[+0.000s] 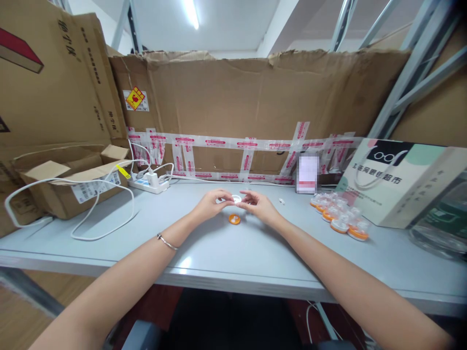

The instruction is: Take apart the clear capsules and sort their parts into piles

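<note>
One cardboard wall [255, 97]: taped along its foot, standing behind the table.
Table [233, 257]: grey; both forearms reach over it to its middle.
Paper bag [397, 180]: at the right, near the back.
Orange-and-clear parts [339, 216]: clustered just beside the bag, well apart from the hands.
Risk: the piece is tiny and held by fingertips only, so a slack pinch would likely let it drop and roll.
Grip: left hand [211, 204] and right hand [260, 206] meet, fingers closed to a pinch on the white round piece [236, 198] just above the table.
Orange disc [234, 219]: flat on the table beneath the hands, untouched.
</note>
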`<state>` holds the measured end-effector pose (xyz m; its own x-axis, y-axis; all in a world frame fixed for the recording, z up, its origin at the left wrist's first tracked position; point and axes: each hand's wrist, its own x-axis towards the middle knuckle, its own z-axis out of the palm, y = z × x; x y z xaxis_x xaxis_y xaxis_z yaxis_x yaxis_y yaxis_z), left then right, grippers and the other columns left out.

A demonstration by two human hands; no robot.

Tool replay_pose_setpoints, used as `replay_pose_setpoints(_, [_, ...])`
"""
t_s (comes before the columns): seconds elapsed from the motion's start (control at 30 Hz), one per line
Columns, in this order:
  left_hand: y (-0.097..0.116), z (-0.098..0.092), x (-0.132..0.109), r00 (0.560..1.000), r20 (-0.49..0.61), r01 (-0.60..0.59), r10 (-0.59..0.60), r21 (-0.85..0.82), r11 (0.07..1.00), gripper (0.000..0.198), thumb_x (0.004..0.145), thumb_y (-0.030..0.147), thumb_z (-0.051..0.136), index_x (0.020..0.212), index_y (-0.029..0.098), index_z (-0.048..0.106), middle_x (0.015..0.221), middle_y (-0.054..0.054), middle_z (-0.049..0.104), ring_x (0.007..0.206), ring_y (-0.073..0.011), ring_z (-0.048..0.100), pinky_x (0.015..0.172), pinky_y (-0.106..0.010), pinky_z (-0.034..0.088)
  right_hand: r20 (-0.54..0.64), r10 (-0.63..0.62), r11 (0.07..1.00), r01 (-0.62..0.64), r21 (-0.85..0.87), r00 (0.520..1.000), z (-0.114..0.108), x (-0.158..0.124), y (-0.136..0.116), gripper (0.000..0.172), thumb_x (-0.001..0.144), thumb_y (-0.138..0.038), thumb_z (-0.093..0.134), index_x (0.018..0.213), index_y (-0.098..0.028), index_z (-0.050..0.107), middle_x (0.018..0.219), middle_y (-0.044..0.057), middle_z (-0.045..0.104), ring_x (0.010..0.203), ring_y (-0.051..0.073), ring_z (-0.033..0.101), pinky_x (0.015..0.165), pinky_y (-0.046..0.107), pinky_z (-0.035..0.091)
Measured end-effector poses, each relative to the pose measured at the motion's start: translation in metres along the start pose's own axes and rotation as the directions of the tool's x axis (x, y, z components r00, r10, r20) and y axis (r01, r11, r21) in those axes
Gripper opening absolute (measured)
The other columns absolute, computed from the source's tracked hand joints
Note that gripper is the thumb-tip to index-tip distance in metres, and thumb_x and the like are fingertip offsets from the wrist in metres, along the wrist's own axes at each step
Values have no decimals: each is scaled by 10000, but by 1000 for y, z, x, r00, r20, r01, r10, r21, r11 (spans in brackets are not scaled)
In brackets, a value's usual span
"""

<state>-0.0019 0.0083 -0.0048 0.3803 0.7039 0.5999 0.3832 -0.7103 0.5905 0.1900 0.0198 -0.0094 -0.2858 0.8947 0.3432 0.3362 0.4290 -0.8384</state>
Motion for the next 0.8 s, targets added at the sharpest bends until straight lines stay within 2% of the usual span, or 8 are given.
replay_pose_setpoints(0.07, [-7,-1,1,996,-35,81,-79,69,994,149,766,269,573,797,151,659,905,-61,650,821,-146,584,716,-238,441,-83,49,997,-44,67,995,-4,4,4,571,636,-431,666,1110,-141,533,826,48,625,697,139,569,630,264,450])
replay_pose_setpoints(0.23, [-29,-7,8,973,-34,231,-228,189,955,185,743,290,566,784,140,666,826,-55,673,781,-170,598,736,-271,444,-218,86,991,-60,122,972,-17,9,11,405,711,-428,581,1001,-146,565,732,32,611,646,132,563,628,271,449])
replay_pose_setpoints(0.3, [-37,-9,14,966,-3,253,-259,215,943,193,730,300,568,765,142,671,805,-49,679,770,-175,604,734,-274,446,-262,102,990,-71,124,960,-21,9,11,355,728,-422,551,950,-146,570,706,27,604,622,128,556,611,265,443])
replay_pose_setpoints(0.43, [-48,-6,26,950,138,243,-281,245,939,172,686,298,598,730,152,677,762,-29,687,729,-165,612,710,-249,455,-288,129,987,-95,129,949,-23,9,11,309,759,-410,501,894,-140,566,703,28,595,604,118,546,609,258,433])
replay_pose_setpoints(0.53, [-51,-1,29,941,184,231,-283,260,937,190,683,314,598,742,150,675,770,-35,685,730,-165,609,722,-253,454,-226,131,987,-105,123,965,-22,8,10,270,754,-374,520,872,-138,578,692,27,598,612,116,545,623,255,431])
replay_pose_setpoints(0.6, [-48,1,27,944,178,226,-277,262,938,231,704,339,579,809,154,669,835,-42,681,783,-170,603,745,-256,448,-139,124,988,-108,112,983,-19,6,10,260,740,-365,546,866,-142,591,707,30,609,638,120,554,637,253,432])
replay_pose_setpoints(0.73, [-30,-3,21,955,157,211,-253,247,946,312,740,380,543,938,157,636,991,-59,644,910,-180,570,756,-248,436,156,93,995,-97,15,983,-14,0,7,336,699,-390,610,927,-142,608,782,34,601,671,115,538,647,249,424])
replay_pose_setpoints(0.8, [-19,-6,17,943,234,186,-238,222,957,274,735,369,553,882,159,651,917,-41,660,843,-160,583,716,-227,437,280,63,997,-49,-55,958,-12,-3,6,414,672,-400,641,1001,-151,605,803,22,576,646,101,505,636,244,415])
